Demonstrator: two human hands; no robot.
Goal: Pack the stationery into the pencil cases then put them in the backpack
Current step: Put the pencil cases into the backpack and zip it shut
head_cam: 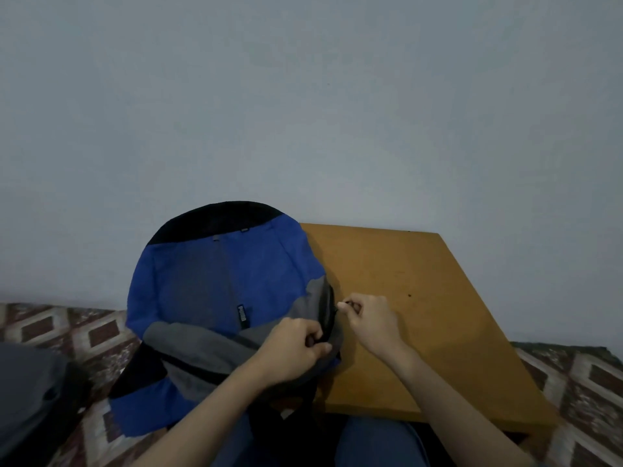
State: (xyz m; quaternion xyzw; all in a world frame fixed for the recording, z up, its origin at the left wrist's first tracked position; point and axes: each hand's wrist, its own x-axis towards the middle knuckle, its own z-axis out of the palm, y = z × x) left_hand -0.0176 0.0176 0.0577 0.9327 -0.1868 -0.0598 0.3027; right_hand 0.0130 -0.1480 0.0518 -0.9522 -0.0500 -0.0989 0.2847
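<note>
Lower centre of frame: blue jeans [371, 443], person seated, both forearms reaching up-frame.

Left hand [296, 352]: fingers curled, bunching the grey fabric beside the zip at the backpack's right edge.

Right hand [369, 320], just right of it: thumb and forefinger pinching the zip pull [339, 307], other fingers tucked in.

Backpack [215, 274]: blue, grey and black, centre-left, lying partly on the patterned covering [67, 328] and overlapping the left edge of the wooden board [421, 298]. No cases or stationery on show; judged already inside, zip being worked.

Risks:
- The slack grey cloth could catch in the slider if the left hand's hold lets it sag.
- A hard tug could drag the bag off the board edge.

Writing: black vertical tag [242, 316] with white letters, probably "PUMA", blurred. A smaller tag near the top is unreadable.

Lower left: dark grey item [30, 392], unidentified. Beyond: plain grey-blue wall [337, 96].
</note>
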